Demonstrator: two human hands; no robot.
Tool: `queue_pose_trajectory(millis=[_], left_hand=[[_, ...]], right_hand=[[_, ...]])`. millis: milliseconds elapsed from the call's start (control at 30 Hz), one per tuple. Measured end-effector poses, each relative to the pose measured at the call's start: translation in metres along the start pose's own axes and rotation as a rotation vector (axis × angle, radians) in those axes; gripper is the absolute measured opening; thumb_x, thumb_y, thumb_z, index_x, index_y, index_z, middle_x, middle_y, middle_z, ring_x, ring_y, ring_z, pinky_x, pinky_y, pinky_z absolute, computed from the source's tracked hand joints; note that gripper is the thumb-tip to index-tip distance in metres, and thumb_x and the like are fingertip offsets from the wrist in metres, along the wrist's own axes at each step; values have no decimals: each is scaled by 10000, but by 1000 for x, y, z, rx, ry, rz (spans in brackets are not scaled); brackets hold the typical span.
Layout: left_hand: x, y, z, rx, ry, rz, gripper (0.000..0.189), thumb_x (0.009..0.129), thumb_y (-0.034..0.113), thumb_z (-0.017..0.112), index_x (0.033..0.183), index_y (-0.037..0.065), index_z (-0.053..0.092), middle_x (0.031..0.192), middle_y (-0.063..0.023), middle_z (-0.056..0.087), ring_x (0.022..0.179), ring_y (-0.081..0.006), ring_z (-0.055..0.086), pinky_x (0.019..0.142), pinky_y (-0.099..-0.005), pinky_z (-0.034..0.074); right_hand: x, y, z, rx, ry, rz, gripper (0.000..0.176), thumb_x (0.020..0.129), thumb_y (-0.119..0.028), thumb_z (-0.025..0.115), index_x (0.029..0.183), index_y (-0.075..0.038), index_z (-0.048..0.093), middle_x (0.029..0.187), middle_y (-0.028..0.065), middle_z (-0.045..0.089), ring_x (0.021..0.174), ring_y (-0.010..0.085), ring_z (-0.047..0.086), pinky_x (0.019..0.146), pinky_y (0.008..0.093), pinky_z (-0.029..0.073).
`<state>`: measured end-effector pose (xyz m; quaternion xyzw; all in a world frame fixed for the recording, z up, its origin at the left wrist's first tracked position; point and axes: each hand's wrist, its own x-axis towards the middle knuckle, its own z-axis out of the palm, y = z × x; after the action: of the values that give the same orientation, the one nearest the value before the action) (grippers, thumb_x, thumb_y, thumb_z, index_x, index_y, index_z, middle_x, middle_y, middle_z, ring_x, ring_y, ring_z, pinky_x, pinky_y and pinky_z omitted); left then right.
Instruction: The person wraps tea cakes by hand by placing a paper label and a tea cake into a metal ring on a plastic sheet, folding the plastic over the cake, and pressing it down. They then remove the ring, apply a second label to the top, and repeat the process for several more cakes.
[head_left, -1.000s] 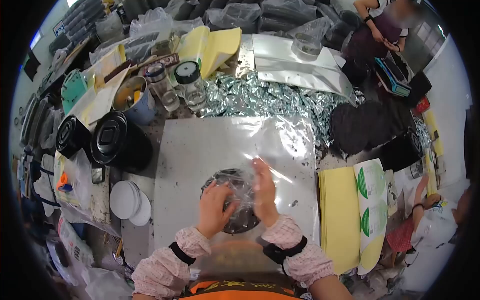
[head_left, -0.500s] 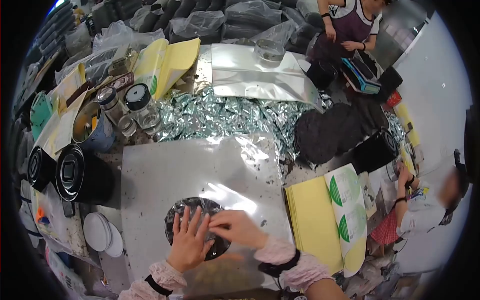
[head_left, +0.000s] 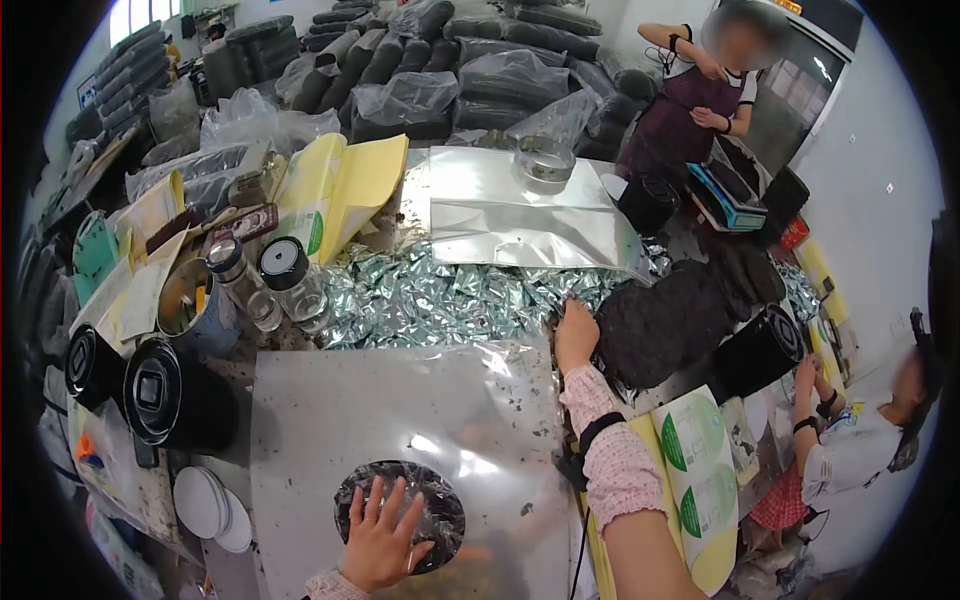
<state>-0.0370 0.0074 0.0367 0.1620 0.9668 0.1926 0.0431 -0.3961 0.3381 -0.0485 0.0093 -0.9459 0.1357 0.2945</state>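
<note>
My left hand (head_left: pixel 382 540) lies with fingers spread on a round, dark, shiny disc (head_left: pixel 440 505), which rests on a grey metal sheet (head_left: pixel 330 400). Farther forward, my right hand (head_left: pixel 575 335) reaches to the right end of a heap of small silvery-green foil packets (head_left: pixel 450 300). Its fingers are bent together at the heap's edge, and whatever they hold, if anything, is too small to make out. Just right of that hand is a dark, crumbly mass (head_left: pixel 660 325).
Black canisters (head_left: pixel 165 392), glass jars (head_left: pixel 290 275) and white discs (head_left: pixel 203 503) are on the left. Yellow sheets (head_left: pixel 700 470) lie to the right. A silver sheet (head_left: pixel 520 215) is behind the packets. Two people (head_left: pixel 690 100) are at the right side.
My right hand has left the disc and moved forward to the foil packets. My left hand remains on the disc. The view has tilted upward.
</note>
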Motion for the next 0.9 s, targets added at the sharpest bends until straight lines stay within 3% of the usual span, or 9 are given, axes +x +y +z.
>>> queue_pose_trajectory(millis=[133,233,267,367,433,467,500,667,900], left_hand=[[-2,4,-8,-68,39,1,634,886,418,641,1432,122,518,1550,-190,370,1465,-442,249,1184,-601,123],[-4,-1,-1,-80,101,21,577,895,353,602,1421,126,535,1547,-190,382,1462,-433,272,1190,-588,137],[-3,1,-5,-24,89,32,627,881,266,610,1469,104,465,1539,-210,386,1455,-437,287,1194,-576,149],[-5,-1,5,-312,229,-44,769,839,174,660,1528,74,335,1544,-239,359,1451,-453,284,1193,-573,165],[-10,-4,12,-354,385,-8,901,796,112,711,1553,55,225,1552,-273,315,1445,-484,272,1189,-571,187],[-9,-2,13,-375,454,7,910,790,114,721,1551,56,225,1555,-277,306,1446,-488,267,1189,-570,190],[-12,-2,16,-398,520,20,919,784,115,731,1550,57,225,1557,-280,298,1446,-492,263,1188,-569,193],[-12,1,-4,-37,201,137,990,696,493,794,1466,20,390,1491,-246,365,1419,-463,298,1170,-615,170],[-3,4,12,180,161,102,820,837,355,694,1459,-69,370,1539,-242,345,1470,-436,234,1203,-568,124]], right_hand=[[-9,16,-35,129,14,-84,170,917,-141,616,863,-7,705,671,148,640,611,317,636,633,433,505],[-28,-1,-105,432,-102,196,190,918,-158,653,828,8,677,646,137,593,514,204,552,562,373,476],[-44,6,-107,761,-188,389,193,931,-133,661,797,2,690,633,-3,571,617,57,561,507,291,429],[-94,-70,-176,1435,-499,843,141,930,-108,647,888,13,706,802,32,673,661,122,627,578,272,525],[-145,-112,-196,1444,-837,537,136,903,-105,639,913,9,713,826,60,679,729,144,639,623,308,540],[-179,-142,-192,1435,-899,744,158,900,-133,642,938,0,718,824,65,692,720,148,637,639,332,530],[-209,-153,-173,1150,-978,326,264,909,-194,654,989,55,687,746,105,669,726,250,685,607,377,546],[-215,-207,-225,890,-867,43,198,865,-129,642,975,35,655,792,232,644,792,435,623,731,470,519],[-264,-215,-175,807,-621,-75,313,831,-137,692,1079,-16,543,907,199,658,867,407,632,769,457,513]])
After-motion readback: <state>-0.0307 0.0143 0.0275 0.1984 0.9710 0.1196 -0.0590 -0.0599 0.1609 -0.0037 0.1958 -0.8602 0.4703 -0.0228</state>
